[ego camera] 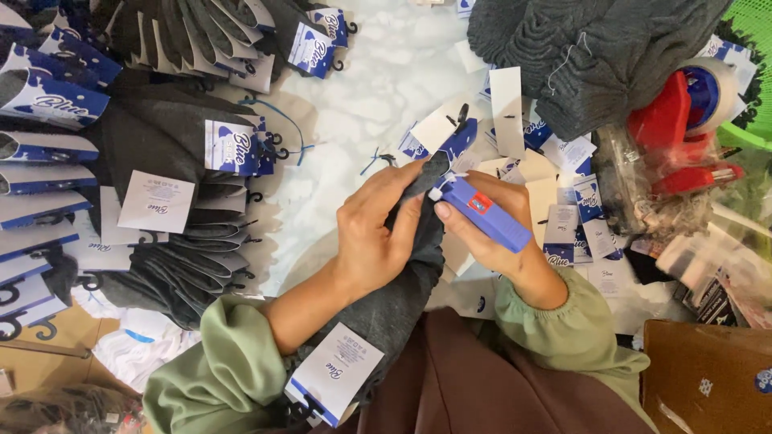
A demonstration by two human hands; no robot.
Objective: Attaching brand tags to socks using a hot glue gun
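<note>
A: The dark grey sock [402, 297] lies along the middle of the view, from the person's lap up to both hands, with a white and blue card label [336, 375] fixed at its lower end.

B: And the biggest things around it?

A: A heap of grey knitwear [587, 48] sits top right. Stacks of folded, labelled socks [173, 217] fill the left side. A brown cardboard box [708, 378] shows at the bottom right corner.

B: What about the hands?

A: The left hand [374, 233] wraps the sock's upper part, fingers curled together and clamped on the fabric. The right hand [503, 233] grips a blue tagging gun [481, 213], fingers closed round its body, thumb on top. The gun's white tip touches the sock's top edge, just beside the left fingertips.

B: Smaller items?

A: A red tape dispenser [683, 120] lies at the right, near the knitwear. Loose paper tags [563, 221] are scattered between it and the right hand.
</note>
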